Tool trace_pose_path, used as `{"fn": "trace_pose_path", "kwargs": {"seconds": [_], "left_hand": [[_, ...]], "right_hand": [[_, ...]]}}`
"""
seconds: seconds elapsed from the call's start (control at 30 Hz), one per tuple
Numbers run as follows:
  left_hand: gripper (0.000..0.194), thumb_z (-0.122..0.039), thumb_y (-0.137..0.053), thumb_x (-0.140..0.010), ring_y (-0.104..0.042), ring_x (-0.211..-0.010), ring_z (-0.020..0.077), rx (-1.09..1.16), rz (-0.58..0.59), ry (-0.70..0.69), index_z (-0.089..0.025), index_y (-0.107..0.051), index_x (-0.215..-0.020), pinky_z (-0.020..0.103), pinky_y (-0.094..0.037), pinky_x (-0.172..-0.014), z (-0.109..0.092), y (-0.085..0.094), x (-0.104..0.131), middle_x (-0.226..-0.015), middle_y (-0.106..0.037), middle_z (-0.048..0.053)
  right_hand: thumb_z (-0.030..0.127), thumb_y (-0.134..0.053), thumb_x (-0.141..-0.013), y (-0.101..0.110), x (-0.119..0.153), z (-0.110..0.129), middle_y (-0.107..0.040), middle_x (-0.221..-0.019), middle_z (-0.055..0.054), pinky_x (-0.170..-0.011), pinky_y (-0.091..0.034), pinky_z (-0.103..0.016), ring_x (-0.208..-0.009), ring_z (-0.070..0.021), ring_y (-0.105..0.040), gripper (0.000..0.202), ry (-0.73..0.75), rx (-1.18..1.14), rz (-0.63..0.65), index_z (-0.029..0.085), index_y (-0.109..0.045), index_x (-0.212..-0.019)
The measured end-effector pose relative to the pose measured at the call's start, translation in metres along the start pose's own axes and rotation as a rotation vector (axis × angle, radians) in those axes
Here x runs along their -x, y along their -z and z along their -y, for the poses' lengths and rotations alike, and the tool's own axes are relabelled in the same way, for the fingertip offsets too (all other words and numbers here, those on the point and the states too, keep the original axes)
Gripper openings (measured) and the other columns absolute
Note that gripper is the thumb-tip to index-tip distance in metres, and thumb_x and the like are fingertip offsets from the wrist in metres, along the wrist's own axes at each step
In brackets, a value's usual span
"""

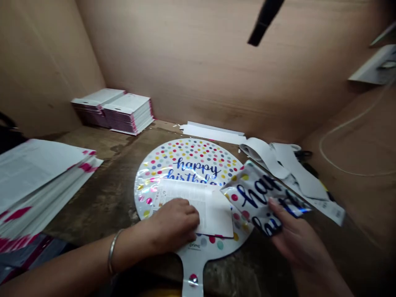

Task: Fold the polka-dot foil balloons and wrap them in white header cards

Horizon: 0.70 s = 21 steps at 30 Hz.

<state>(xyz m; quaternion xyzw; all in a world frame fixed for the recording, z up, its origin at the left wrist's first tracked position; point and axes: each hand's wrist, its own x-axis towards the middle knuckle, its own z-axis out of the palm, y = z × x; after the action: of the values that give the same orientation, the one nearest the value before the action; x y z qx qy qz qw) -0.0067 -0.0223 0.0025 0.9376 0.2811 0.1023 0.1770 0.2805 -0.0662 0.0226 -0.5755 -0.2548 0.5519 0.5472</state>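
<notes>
Card (218, 211) obscures foil balloon (193, 165) near paper strips (266, 156). Left hand (171, 225): curled on card, grip indeterminate. Right hand (295, 233): pinching folded foil (255, 196).

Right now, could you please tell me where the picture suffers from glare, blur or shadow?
In the head view, glare streaks the flat balloon; in the head view, the right hand looks soft, and the white card's small print is unreadable; in the head view, the table darkens toward the bottom.
</notes>
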Motion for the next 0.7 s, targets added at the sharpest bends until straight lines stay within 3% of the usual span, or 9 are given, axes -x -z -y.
{"fn": "trace_pose_path", "kwargs": {"seconds": [0.07, 0.13, 0.2, 0.27, 0.53, 0.6, 0.7], "left_hand": [[0.086, -0.055, -0.075, -0.059, -0.039, -0.125, 0.0363, -0.023, 0.011, 0.098, -0.022, -0.045, -0.132, 0.051, -0.028, -0.103, 0.013, 0.001, -0.011, -0.136, -0.045, 0.015], [0.119, -0.071, -0.072, -0.046, -0.014, -0.136, 0.0429, -0.049, 0.035, 0.168, -0.021, -0.024, -0.144, 0.06, -0.01, -0.106, 0.028, 0.003, -0.016, -0.149, -0.019, 0.02], [0.123, -0.079, -0.063, -0.048, -0.002, -0.138, 0.0416, -0.043, 0.095, 0.16, -0.021, -0.017, -0.146, 0.059, -0.002, -0.107, 0.04, 0.002, -0.018, -0.152, -0.007, 0.019], [0.12, -0.082, -0.057, -0.052, -0.001, -0.139, 0.0394, -0.036, 0.118, 0.152, -0.021, -0.017, -0.146, 0.056, -0.001, -0.109, 0.045, -0.002, -0.017, -0.153, -0.006, 0.018], [0.135, -0.082, -0.061, -0.046, 0.002, -0.138, 0.0409, 0.044, 0.051, 0.105, -0.014, -0.003, -0.147, 0.056, -0.001, -0.11, 0.046, -0.013, -0.015, -0.152, 0.0, 0.021], [0.14, -0.079, -0.065, -0.043, -0.001, -0.138, 0.0415, 0.07, 0.02, 0.139, -0.013, 0.0, -0.147, 0.056, -0.004, -0.11, 0.045, -0.014, -0.015, -0.152, -0.004, 0.022], [0.133, -0.072, -0.072, -0.042, -0.01, -0.136, 0.0431, 0.048, -0.01, 0.157, -0.015, -0.012, -0.146, 0.057, -0.005, -0.11, 0.04, -0.01, -0.015, -0.149, -0.017, 0.022]], "right_hand": [[0.025, -0.069, -0.075, -0.012, -0.001, 0.0, -0.069, -0.108, -0.002, -0.08, -0.058, -0.041, -0.097, -0.0253, -0.066, 0.061, -0.06, -0.079, -0.095, 0.03, -0.045, -0.131], [0.017, -0.068, -0.074, -0.025, -0.003, -0.002, -0.071, -0.104, -0.003, -0.08, -0.058, -0.043, -0.094, -0.025, -0.067, 0.059, -0.138, -0.113, -0.098, 0.026, -0.048, -0.128], [0.014, -0.066, -0.076, -0.036, -0.006, -0.005, -0.073, -0.099, -0.005, -0.08, -0.057, -0.045, -0.091, -0.0254, -0.068, 0.054, -0.219, -0.11, -0.048, 0.022, -0.05, -0.126], [0.012, -0.065, -0.076, -0.049, -0.01, -0.007, -0.073, -0.096, -0.007, -0.081, -0.057, -0.046, -0.09, -0.0258, -0.069, 0.051, -0.295, -0.095, 0.009, 0.018, -0.05, -0.125], [0.012, -0.063, -0.078, -0.093, -0.013, -0.019, -0.072, -0.098, -0.011, -0.086, -0.054, -0.044, -0.089, -0.0244, -0.069, 0.052, -0.395, -0.135, 0.075, 0.013, -0.046, -0.128], [0.012, -0.063, -0.078, -0.095, -0.012, -0.021, -0.072, -0.099, -0.012, -0.086, -0.054, -0.045, -0.09, -0.025, -0.069, 0.053, -0.415, -0.177, 0.12, 0.012, -0.045, -0.128], [0.014, -0.064, -0.078, -0.08, -0.012, -0.014, -0.072, -0.099, -0.011, -0.083, -0.056, -0.045, -0.088, -0.0254, -0.069, 0.052, -0.361, -0.179, 0.114, 0.014, -0.047, -0.127]]}}
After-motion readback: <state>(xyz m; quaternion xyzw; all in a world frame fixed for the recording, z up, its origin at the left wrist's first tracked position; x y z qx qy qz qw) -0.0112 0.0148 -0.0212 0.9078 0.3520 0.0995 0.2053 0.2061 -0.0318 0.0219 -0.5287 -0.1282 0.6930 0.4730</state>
